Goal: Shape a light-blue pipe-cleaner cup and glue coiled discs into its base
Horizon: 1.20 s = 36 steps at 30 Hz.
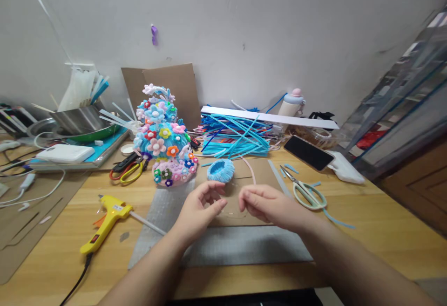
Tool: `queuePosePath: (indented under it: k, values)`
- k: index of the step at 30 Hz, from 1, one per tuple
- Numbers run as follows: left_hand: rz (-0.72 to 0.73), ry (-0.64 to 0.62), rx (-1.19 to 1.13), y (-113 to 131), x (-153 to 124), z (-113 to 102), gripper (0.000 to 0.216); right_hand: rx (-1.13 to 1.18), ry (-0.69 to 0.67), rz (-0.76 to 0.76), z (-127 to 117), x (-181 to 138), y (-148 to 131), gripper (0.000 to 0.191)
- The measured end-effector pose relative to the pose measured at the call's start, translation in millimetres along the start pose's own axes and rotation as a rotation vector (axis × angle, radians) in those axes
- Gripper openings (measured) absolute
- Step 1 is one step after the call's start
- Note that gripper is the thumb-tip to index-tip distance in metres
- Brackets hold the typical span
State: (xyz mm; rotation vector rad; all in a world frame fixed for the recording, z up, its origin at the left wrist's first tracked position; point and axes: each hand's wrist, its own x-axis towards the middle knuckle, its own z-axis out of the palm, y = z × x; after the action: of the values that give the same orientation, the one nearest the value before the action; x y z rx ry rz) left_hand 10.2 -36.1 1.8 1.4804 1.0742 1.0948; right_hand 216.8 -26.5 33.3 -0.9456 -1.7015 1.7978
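Observation:
My left hand [204, 206] hovers over the brown cardboard [237, 220], its fingers curved and the thumb held apart from them, with nothing visible between. Across from it, my right hand [263, 203] is closed, thumb against curled fingers; whatever it may hold is hidden. Just beyond my left hand sits a fluffy light-blue ring-shaped piece [220, 171], hollow at the top. A pink pipe cleaner [248, 168] lies on the cardboard behind my right hand. Left of the blue piece stands a tall fuzzy decoration [164, 133] covered in colourful flowers.
A yellow glue gun [108, 222] lies at left, its cord trailing forward. Scissors [307, 194] and blue offcuts rest at right, near a black phone [309, 152]. Blue pipe cleaners [233, 133] are piled at the back. Pliers [129, 171] lie beside the flowered decoration.

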Motion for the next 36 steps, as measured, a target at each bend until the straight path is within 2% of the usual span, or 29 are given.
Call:
queuePosePath:
  k: [2,4,6,11,14,16,19,22,25,28,32,34,36]
  values:
    - [-0.047,0.014,-0.253,3,-1,0,0.035,-0.071,-0.024,0.010,9,7,4,0.043]
    - [-0.047,0.088,-0.384,2,-1,-2,0.027,-0.103,-0.024,0.017,14,11,10,0.045]
    - [-0.032,0.130,-0.450,-1,0,-4,0.020,-0.100,-0.018,0.034,16,13,16,0.047]
    - [-0.034,0.118,-0.472,-3,0,-5,0.018,-0.024,-0.029,0.105,11,13,27,0.049]
    - [-0.054,0.154,-0.405,-1,-1,-2,0.017,0.035,-0.037,0.111,8,13,29,0.040]
    - [-0.080,0.165,-0.327,-1,-1,1,0.017,0.091,0.055,0.016,9,14,29,0.032]
    - [-0.084,0.128,-0.199,-4,-2,6,0.016,0.097,0.239,-0.182,14,13,30,0.032]
    - [0.053,0.077,-0.026,-7,-4,11,0.012,-0.038,0.236,-0.194,19,12,33,0.024]
    - [0.190,0.085,0.154,-6,-6,12,0.009,-0.117,0.247,-0.191,22,11,36,0.029]
    - [0.295,0.141,0.350,-2,-7,8,0.007,-0.081,0.293,-0.168,23,10,34,0.029]
    - [0.404,0.150,0.565,1,-6,3,0.009,0.006,0.258,-0.137,24,11,31,0.029]
    - [0.365,0.097,0.548,1,-6,2,0.009,0.002,0.236,-0.144,24,12,30,0.028]
    - [0.205,0.029,0.433,1,-5,3,0.009,-0.019,0.237,-0.154,24,13,31,0.027]
